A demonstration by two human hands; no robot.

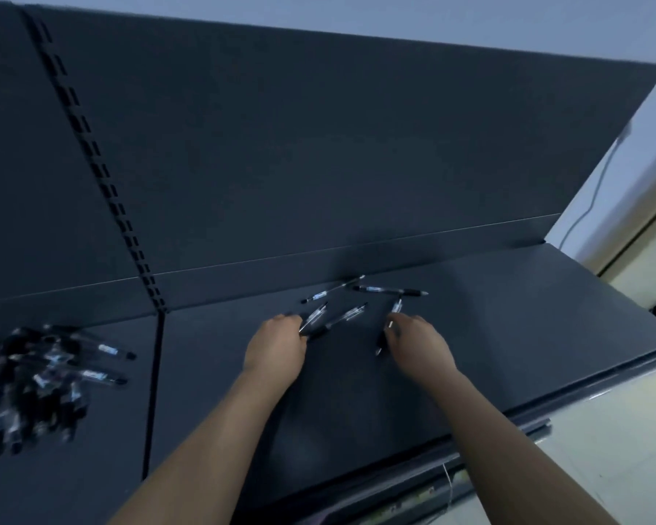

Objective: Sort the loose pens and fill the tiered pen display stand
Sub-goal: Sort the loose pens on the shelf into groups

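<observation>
Several loose black-and-clear pens lie scattered on a dark shelf in front of me. My left hand has its fingers curled round the ends of two pens that fan out up and to the right. My right hand pinches one pen that points away from me, its dark end showing below the fingers. Two more pens lie further back near the shelf's rear wall. A blurred pile of pens sits at the far left. No display stand is in view.
A dark back panel rises behind the shelf, with a slotted upright at the left. The shelf's front edge runs diagonally at the right, with a pale floor and wall beyond it.
</observation>
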